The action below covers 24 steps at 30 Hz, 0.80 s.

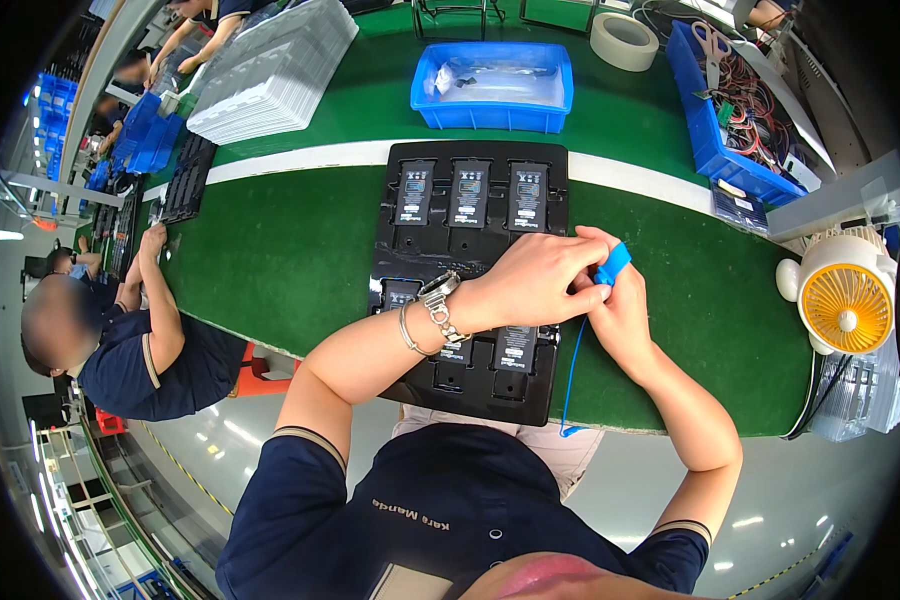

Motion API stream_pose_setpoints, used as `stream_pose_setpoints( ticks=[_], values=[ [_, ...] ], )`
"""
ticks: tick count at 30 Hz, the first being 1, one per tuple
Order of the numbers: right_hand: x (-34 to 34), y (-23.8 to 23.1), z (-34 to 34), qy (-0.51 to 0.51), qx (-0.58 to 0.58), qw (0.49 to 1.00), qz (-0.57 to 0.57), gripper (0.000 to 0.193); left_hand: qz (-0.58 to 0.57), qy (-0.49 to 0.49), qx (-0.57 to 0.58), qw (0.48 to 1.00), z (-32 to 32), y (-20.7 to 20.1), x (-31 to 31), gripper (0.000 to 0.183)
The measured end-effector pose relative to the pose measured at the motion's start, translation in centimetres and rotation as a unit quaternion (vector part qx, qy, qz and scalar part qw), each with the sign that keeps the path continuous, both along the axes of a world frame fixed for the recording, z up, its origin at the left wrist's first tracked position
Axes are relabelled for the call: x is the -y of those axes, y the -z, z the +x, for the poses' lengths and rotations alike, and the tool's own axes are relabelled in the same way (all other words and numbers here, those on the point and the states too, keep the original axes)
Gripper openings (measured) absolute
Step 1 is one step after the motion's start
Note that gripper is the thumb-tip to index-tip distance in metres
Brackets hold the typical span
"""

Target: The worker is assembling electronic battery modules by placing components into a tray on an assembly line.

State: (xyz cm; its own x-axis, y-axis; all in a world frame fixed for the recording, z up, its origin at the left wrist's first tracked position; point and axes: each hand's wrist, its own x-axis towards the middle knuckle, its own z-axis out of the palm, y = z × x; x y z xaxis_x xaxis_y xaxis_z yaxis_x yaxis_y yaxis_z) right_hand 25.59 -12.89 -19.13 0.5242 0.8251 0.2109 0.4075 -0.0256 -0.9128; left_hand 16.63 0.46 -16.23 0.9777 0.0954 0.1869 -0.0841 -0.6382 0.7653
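My two hands meet over the right edge of a black tray. With its fingers and thumb pinched, my left hand point(535, 278) grips a blue wrist strap point(613, 264). My right hand point(625, 305) is closed about the same strap, its fingers bent and partly hidden by the left. A thin blue cord point(574, 375) runs from the strap down to the table's near edge. Flat black phone batteries point(468, 193) lie in the pockets of the black plastic tray point(420, 258); my left arm covers some of them. A metal watch point(438, 288) and bracelets are on my left wrist.
Beyond the tray stands a blue bin point(492, 120) with clear plastic inside. White trays point(270, 75) are stacked at the far left. To the right are a blue box of wires point(710, 150), a tape roll point(624, 42) and an orange-and-white fan point(847, 308). A co-worker point(160, 365) sits at the left.
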Motion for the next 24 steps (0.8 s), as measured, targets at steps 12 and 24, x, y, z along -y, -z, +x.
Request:
stream_pose_setpoints(
  ticks=[12,24],
  values=[
    [-0.08,0.16,0.03,0.008,0.014,1.0,-0.017,0.046,0.017,0.001,0.001,1.0,0.0,0.21,0.0,0.023],
    [-0.02,-0.05,0.01,0.005,0.001,0.999,-0.041,0.047,0.026,0.008,-0.02,0.999,0.01,0.24,-0.06,0.026]
  ],
)
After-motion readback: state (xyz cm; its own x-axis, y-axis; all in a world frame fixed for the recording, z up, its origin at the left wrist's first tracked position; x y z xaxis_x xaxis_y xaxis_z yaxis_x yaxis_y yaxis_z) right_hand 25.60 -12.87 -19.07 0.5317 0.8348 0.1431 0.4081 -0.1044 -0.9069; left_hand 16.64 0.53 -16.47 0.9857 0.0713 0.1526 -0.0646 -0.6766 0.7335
